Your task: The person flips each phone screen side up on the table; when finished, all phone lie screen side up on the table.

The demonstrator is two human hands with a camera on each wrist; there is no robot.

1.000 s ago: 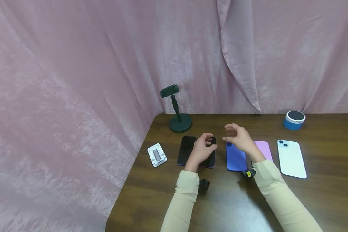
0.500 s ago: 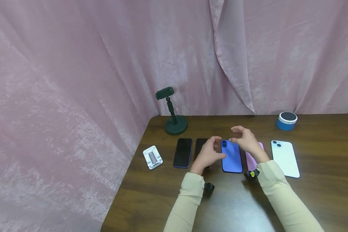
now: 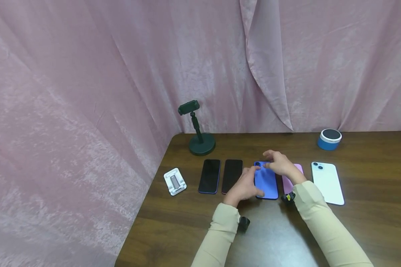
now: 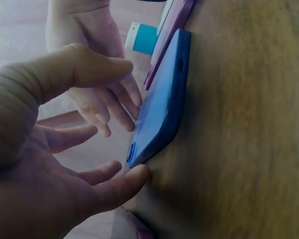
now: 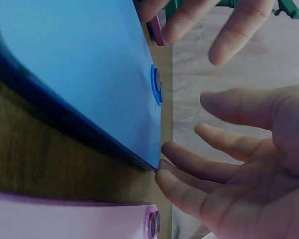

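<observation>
Left hand (image 3: 245, 186), right hand (image 3: 280, 164), fingers loosely spread, flanking 1 blue phone (image 3: 267, 182)

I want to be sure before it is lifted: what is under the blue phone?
The brown table shows around the blue phone. The surface directly beneath is covered, so anything there cannot be seen.

Your left grip (image 3: 244, 187): thumb spread wide, fingers parted. Your right grip (image 3: 281, 164): thumb apart, fingers gently bent. Your forearms (image 3: 215, 235) (both sleeved): converging forward.
</observation>
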